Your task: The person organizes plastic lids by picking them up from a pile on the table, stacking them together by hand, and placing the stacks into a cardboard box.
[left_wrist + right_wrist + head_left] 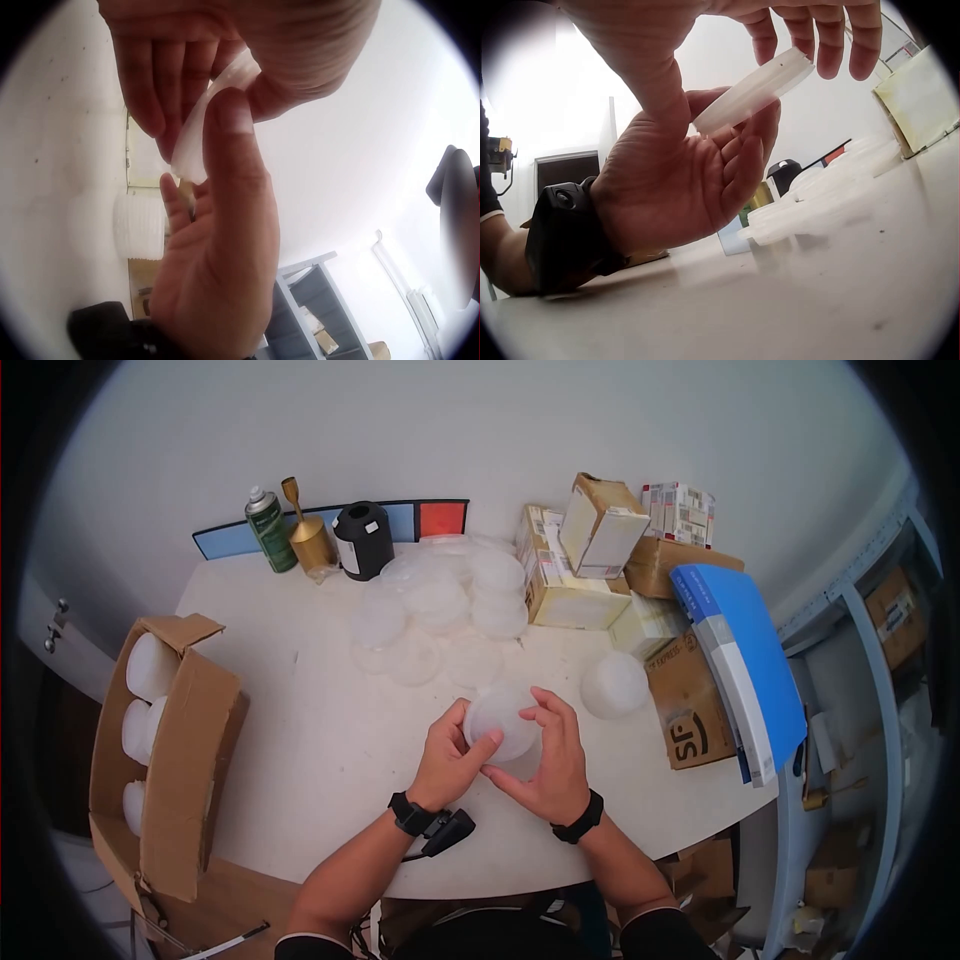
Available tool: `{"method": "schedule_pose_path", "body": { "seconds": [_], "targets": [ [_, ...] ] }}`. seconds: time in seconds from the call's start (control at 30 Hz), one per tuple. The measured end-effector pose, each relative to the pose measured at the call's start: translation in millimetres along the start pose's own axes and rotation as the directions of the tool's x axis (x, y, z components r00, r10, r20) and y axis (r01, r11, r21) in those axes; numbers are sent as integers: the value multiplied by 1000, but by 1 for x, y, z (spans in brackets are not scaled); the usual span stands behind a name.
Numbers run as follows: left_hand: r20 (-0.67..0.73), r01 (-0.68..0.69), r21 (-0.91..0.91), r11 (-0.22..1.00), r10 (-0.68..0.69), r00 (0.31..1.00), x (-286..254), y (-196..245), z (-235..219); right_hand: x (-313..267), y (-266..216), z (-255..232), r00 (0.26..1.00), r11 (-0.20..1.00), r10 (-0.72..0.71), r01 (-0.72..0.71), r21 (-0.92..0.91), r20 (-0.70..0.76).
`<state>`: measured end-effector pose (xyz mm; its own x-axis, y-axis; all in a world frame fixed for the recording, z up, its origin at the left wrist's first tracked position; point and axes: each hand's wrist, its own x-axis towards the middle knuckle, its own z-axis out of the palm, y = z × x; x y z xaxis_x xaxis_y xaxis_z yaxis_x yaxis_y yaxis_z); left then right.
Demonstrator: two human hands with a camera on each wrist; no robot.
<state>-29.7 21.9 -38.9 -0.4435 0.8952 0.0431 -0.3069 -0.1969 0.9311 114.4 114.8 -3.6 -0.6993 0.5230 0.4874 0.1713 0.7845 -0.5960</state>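
A round translucent white disc (505,720) is held above the white table (310,780), in front of the person, between both hands. Broad face is turned up to the head camera; outline is round, so no long axis across the face. Seen edge-on from the right wrist, its long line is sloped from lower left to upper right.

Disc is pinched by the left hand (445,760), thumb on the face, fingers underneath. Right hand (553,765) is half open, thumb and fingers spread around the right side of the rim; contact cannot be told.

Table's front edge is nearest below the wrists. Most room is left to the left, out to the cardboard box (190,780) with white rounds inside. Right side is tighter: white stack (614,685) near the right hand, SF carton (685,700) past it. Forward is bounded by clustered disc stacks (440,600).
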Motion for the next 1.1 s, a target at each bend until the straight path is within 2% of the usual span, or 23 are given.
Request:
{"method": "schedule_pose_path", "body": {
  "seconds": [0.13, 0.5, 0.6, 0.7, 0.77, 0.87, 0.97, 1.1],
  "targets": [
    [57, 6, 23, 1000, -7, 998, -2, -2, 1, -1, 5, -2, 1000, 999, -27, 27, -23, 3],
    [97, 25, 34, 999, -28, 995, -4, -4, 1, 2, 9, -4, 998, 997, -70, 70, -30, 3],
    [140, 42, -156, 987, -20, 990, -4, -3, 1, 11, 19, -21, 989, 987, -92, 75, -143, -114],
    [65, 17, -76, 997, -12, 998, -2, -1, -1, 15, 47, -49, 957, 976, 15, -76, -203, -289],
    [11, -9, -48, 999, 10, 1000, 0, -5, -3, 14, 70, -66, 932, 948, 69, -173, -268, -357],
    [-76, -39, 71, 997, 44, 996, 3, -12, -6, 9, 96, -79, 909, 922, 194, -297, -248, -368],
    [-152, -33, 266, 963, 76, 985, 4, -14, -7, 7, 105, -83, 911, 923, 208, -303, -236, -357],
    [-210, 13, 527, 850, 116, 971, 3, -16, -10, 7, 105, -83, 931, 919, 226, -301, -253, -286]
  ]
}}
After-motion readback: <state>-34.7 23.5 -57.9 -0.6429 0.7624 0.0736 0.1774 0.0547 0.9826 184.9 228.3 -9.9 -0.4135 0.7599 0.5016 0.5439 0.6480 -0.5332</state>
